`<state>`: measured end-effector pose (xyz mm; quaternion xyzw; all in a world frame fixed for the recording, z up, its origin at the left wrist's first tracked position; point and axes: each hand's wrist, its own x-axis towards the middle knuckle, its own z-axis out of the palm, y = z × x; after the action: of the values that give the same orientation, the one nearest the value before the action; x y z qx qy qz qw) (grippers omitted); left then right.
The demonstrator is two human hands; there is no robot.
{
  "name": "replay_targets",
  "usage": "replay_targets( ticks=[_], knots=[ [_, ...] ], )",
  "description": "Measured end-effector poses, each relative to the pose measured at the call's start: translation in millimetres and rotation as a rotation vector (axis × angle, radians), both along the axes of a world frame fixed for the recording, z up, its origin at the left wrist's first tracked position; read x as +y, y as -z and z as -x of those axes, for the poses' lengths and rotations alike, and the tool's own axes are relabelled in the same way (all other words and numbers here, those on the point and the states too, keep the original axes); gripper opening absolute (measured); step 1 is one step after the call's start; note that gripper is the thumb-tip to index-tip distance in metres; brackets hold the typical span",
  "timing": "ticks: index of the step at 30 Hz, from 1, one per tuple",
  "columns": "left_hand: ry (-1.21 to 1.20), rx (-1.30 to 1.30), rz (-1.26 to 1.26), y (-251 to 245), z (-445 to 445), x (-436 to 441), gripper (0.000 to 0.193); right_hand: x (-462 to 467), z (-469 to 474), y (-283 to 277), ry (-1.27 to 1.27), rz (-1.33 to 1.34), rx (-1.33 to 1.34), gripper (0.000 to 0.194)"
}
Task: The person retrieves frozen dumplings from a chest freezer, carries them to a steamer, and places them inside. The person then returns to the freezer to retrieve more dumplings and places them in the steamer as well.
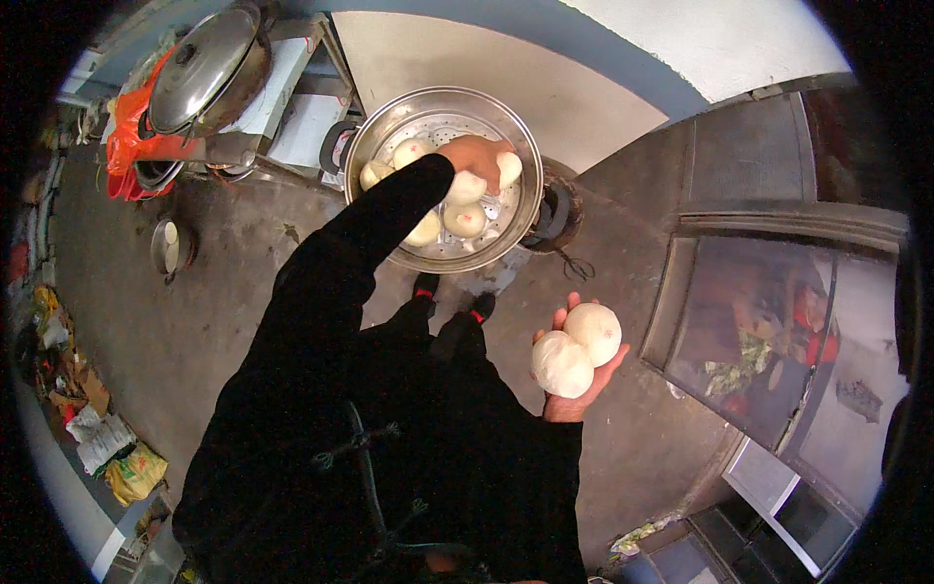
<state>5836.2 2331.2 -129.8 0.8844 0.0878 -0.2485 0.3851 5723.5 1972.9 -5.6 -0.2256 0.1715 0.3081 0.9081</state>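
Observation:
A round metal steamer (444, 260) with a perforated floor holds several pale steamed buns, some with a small red mark. My left hand (474, 157) reaches into it, back of the hand up, its fingers bent down between a bun (465, 188) and another bun (509, 168). Its fingertips are partly hidden, so its grip cannot be told. Lower right, outside the steamer, my right hand (584, 372) is palm up, with two round buns side by side in it, a marked bun (595, 333) and a plainer bun (562, 365).
A stove (565, 212) stands partly beneath the steamer's right side, a wire hook beside it. At upper left, a lidded pan (204, 69) rests on a metal stand near red plastic bags (131, 139). A small pot (173, 247) sits on the floor. A glass-fronted cabinet (751, 328) is at right.

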Motion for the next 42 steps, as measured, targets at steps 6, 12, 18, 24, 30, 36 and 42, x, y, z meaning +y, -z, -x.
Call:
replay_targets(
  ticks=[6, 12, 18, 24, 30, 36, 42],
  knots=[
    [0.155, 0.068, -0.336, 4.7, -7.3, -39.8, 0.082, 9.4, -25.8, 8.4, -0.041, -0.004, -0.004, 0.077],
    [0.122, 0.068, -0.225, -3.5, -7.6, -43.6, 0.090, 10.1, -48.4, 13.7, -0.083, -0.073, 0.022, 0.078],
    [-0.027, 0.001, -0.172, -0.5, -20.6, -8.2, 0.064, 12.2, -59.8, 14.4, -0.130, -0.066, 0.028, 0.078],
    [-0.837, -0.168, 0.188, 53.7, -21.9, 6.1, 0.052, 15.6, -68.3, 12.2, -0.174, -0.091, 0.021, 0.079],
    [-0.663, -0.327, 0.058, 73.1, -7.9, 4.4, 0.047, 13.2, -69.2, 10.4, -0.169, -0.061, 0.025, 0.078],
    [-0.431, -0.317, -0.035, 68.9, 23.0, 20.8, 0.050, 17.5, -67.8, 14.0, -0.168, -0.094, 0.040, 0.078],
    [-0.497, -0.334, 0.204, 62.1, 36.5, 19.8, 0.051, 26.5, -71.2, 11.3, -0.197, -0.099, 0.037, 0.077]
  ],
)
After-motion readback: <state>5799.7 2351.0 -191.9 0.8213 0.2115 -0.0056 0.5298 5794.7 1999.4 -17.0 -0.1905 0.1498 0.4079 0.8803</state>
